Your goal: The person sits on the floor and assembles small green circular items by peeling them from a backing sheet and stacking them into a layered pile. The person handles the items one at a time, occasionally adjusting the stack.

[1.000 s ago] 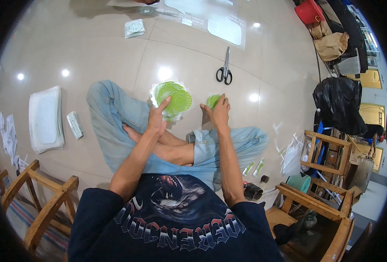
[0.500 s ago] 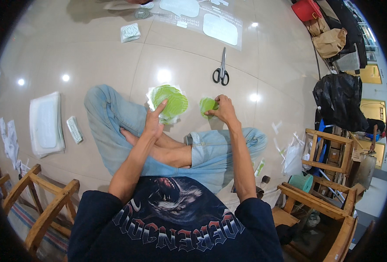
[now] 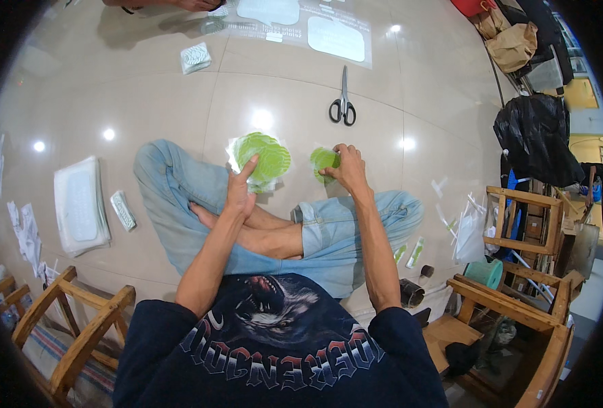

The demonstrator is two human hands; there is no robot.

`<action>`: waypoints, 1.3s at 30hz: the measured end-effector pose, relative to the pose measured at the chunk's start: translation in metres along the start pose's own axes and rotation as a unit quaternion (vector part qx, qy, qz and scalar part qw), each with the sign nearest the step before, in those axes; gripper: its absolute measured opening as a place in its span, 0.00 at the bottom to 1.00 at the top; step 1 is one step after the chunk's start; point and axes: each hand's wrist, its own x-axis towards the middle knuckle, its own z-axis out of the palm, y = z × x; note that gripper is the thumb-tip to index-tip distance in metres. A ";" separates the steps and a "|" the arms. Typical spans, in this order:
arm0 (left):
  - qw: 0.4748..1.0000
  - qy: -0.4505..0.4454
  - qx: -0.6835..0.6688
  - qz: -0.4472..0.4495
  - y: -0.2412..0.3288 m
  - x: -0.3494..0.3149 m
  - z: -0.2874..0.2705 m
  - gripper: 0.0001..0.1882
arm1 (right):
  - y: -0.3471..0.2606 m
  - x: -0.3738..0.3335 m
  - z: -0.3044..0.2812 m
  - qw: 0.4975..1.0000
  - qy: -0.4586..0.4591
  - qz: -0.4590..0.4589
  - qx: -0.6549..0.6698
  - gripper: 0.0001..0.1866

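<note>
Tiles (image 3: 165,102) under green cutouts (image 3: 269,162), wd frames (image 3: 98,330) L/R

Fingers now meet the right side of a small green cutout (image 3: 323,159) after the person's right-hand grip (image 3: 333,160), arched across it a second ago, swung outward, baring more green. Overhead, more of another person's arm (image 3: 182,4) shows.

Dark short-sleeved printed shirt (image 3: 281,347), pale blue jeans (image 3: 172,194).
</note>
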 end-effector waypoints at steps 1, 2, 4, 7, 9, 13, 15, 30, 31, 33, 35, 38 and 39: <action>1.000 0.000 0.002 -0.002 -0.001 0.001 -0.002 0.25 | 0.000 -0.001 0.001 1.000 0.002 0.000 -0.008 0.37; 1.000 0.001 0.005 -0.004 -0.002 0.001 -0.004 0.24 | -0.001 -0.002 0.002 1.000 0.003 0.000 -0.014 0.37; 1.000 0.000 0.005 0.005 -0.005 0.002 -0.006 0.24 | -0.003 -0.003 0.004 1.000 0.019 0.002 -0.018 0.35; 1.000 -0.006 0.009 0.000 -0.003 0.001 -0.005 0.24 | -0.009 -0.003 0.005 1.000 0.002 0.027 0.014 0.31; 1.000 -0.004 0.012 -0.006 -0.001 0.001 -0.004 0.23 | -0.013 -0.003 0.004 0.998 -0.015 0.050 0.032 0.29; 1.000 0.007 0.010 -0.008 -0.007 0.005 -0.011 0.23 | -0.014 -0.003 0.005 0.998 -0.042 0.053 0.011 0.29; 1.000 0.010 0.010 -0.011 -0.010 0.008 -0.009 0.23 | -0.003 -0.003 0.009 0.999 -0.028 0.029 0.018 0.30; 0.998 0.003 0.063 -0.020 -0.010 0.009 -0.017 0.24 | 0.061 -0.003 -0.094 0.792 0.063 0.152 0.589 0.23; 0.998 -0.002 0.061 -0.025 -0.011 0.010 -0.017 0.25 | 0.073 -0.005 -0.107 0.784 0.078 0.154 0.597 0.27; 0.998 -0.015 0.056 -0.030 -0.010 0.009 -0.015 0.25 | 0.094 -0.010 -0.122 0.797 0.092 0.201 0.562 0.34; 0.998 -0.028 0.047 -0.027 -0.011 0.008 -0.011 0.25 | 0.108 -0.011 -0.126 0.832 0.085 0.288 0.467 0.40; 0.996 -0.034 0.055 -0.057 -0.007 0.003 0.002 0.26 | 0.142 -0.011 -0.077 0.894 0.281 0.349 0.011 0.48; 0.996 -0.038 0.053 -0.053 -0.006 0.001 0.000 0.26 | 0.119 -0.006 -0.079 0.902 0.267 0.313 0.133 0.47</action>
